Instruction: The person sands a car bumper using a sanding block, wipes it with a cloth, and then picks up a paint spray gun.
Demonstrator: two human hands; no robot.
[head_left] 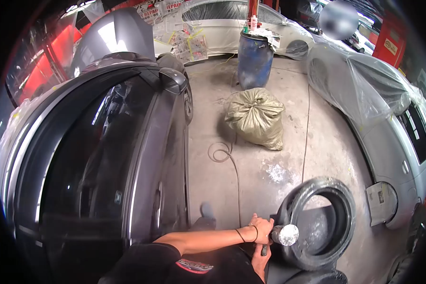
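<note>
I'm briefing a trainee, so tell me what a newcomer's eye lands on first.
Probably the tied gold sack near centre, in front of the blue drum. Next, the dark car filling the left side. At the bottom, the hands on a silver-ended tool by a tire.

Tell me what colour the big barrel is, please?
The barrel is blue with paler patches; it shows in the head view.

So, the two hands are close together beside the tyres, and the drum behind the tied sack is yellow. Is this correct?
Not quite: the drum is blue, as the head view shows. It does stand behind the tied sack, and the left hand and right hand are close together beside the tyres.
</note>
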